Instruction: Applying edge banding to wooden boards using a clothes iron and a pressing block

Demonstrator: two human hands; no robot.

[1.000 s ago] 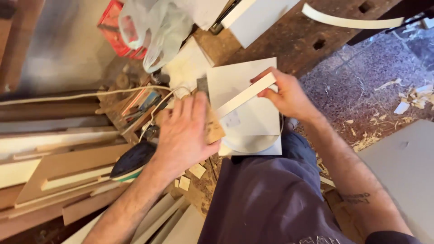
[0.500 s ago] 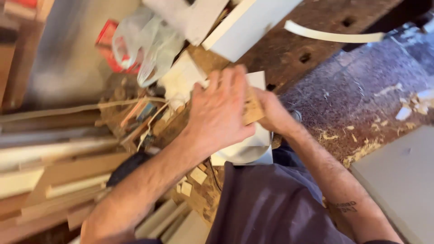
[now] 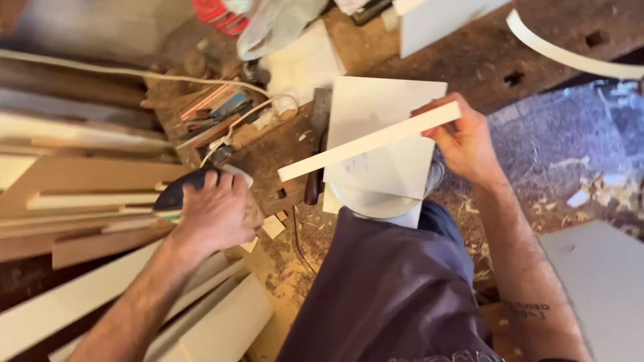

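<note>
The thin white strip [image 3: 369, 142] is up in the air over the square white panel [image 3: 382, 137], running at a slant from lower left to upper right, and the panel's what I'll use to place everything else. The right hand [image 3: 463, 144] has the strip pinched at its upper right end, fingers wrapped over the top edge, just off the panel's right side. The strip's free end sticks out past the panel's left edge, over a dark narrow tool [image 3: 315, 144] that lies right alongside that edge on the worn wooden bench [image 3: 469, 64]. Well left of the panel and a bit lower, the left hand [image 3: 215, 214] is clamped down over a dark rounded tool [image 3: 180, 194]; can't really make out what kind. Further left of that there's a messy stack of boards and offcuts [image 3: 87, 194], some pale, some brown. Up and left of the panel sits a crumpled plastic bag [image 3: 275, 23] with something red next to it. A curved white strip [image 3: 570, 53] lies on the bench up and right of the panel. Sawdust and shavings [image 3: 590, 191] litter the floor to the panel's right.
</note>
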